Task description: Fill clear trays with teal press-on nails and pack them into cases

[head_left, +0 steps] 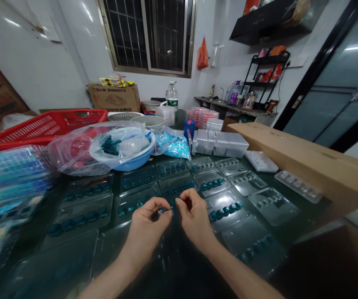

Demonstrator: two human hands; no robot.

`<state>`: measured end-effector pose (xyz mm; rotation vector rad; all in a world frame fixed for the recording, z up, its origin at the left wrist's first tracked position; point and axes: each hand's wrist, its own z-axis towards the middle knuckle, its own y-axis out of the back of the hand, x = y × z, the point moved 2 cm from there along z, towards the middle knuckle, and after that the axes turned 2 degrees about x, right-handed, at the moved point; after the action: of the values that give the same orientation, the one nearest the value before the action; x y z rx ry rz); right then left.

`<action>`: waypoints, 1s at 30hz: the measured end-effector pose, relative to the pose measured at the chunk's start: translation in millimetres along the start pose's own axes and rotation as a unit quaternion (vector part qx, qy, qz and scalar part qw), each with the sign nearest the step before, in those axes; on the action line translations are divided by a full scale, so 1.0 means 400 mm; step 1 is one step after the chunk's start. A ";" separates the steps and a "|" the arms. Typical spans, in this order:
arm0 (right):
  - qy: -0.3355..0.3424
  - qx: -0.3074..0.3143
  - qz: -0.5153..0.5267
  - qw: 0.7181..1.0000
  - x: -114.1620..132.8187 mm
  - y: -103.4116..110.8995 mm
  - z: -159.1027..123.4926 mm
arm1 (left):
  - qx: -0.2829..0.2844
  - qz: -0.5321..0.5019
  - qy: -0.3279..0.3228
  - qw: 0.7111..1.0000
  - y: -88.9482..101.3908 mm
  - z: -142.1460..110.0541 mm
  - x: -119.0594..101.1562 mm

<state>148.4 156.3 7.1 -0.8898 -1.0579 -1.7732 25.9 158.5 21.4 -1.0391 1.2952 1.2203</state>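
Note:
My left hand and my right hand hover close together above a clear plastic blister tray on the dark tabletop. Each hand's fingertips pinch what looks like a small teal piece, partly hidden by the fingers. Several similar trays lie around my hands, most holding short rows of glossy teal pieces. To the left, a tall stack of blue-tinted packaged trays leans near the table edge.
A blue basin holds a plastic bag with teal pieces. Behind it stand a red plastic basket and stacked clear containers. A long cardboard box borders the right side of the table.

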 end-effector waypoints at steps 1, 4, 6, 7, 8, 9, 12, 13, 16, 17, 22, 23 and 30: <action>0.007 -0.005 -0.004 1.000 0.001 0.001 0.001 | 0.002 0.031 -0.016 0.999 0.003 -0.006 -0.004; -0.009 -0.033 0.011 0.999 -0.025 0.027 0.022 | 0.025 0.064 -0.021 0.997 0.014 -0.034 -0.013; -0.056 -0.061 0.042 0.996 -0.054 0.063 0.044 | 0.059 0.025 0.019 0.998 0.023 -0.056 -0.013; -0.076 -0.067 0.055 0.993 -0.065 0.081 0.052 | 0.083 -0.013 0.052 0.995 0.026 -0.064 -0.011; -0.086 -0.061 0.068 0.992 -0.070 0.097 0.056 | 0.110 -0.059 0.089 0.988 0.027 -0.070 -0.007; -0.087 -0.041 0.084 0.992 -0.068 0.107 0.055 | 0.132 -0.108 0.127 0.977 0.027 -0.072 -0.003; -0.082 0.068 0.202 0.974 -0.037 0.104 0.025 | 0.163 -0.222 0.217 0.936 0.018 -0.059 0.009; -0.085 0.097 0.241 0.962 -0.024 0.096 0.010 | 0.166 -0.243 0.228 0.928 0.012 -0.052 0.011; -0.094 0.121 0.272 0.950 0.002 0.074 -0.022 | 0.170 -0.266 0.219 0.923 -0.005 -0.036 0.013; -0.095 0.121 0.263 0.952 0.006 0.071 -0.027 | 0.171 -0.262 0.207 0.927 -0.010 -0.034 0.012; -0.088 0.109 0.241 0.960 0.013 0.078 -0.036 | 0.165 -0.233 0.174 0.942 -0.013 -0.032 0.017; -0.091 0.115 0.245 0.958 0.015 0.080 -0.039 | 0.166 -0.225 0.168 0.945 -0.011 -0.030 0.018; -0.178 0.149 0.445 0.865 0.007 0.085 -0.062 | 0.193 -0.096 0.102 0.971 -0.006 -0.010 0.015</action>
<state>175.1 123.6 9.8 -1.2630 -0.8837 -0.6677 27.3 154.7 15.2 -0.9929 1.4787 0.6923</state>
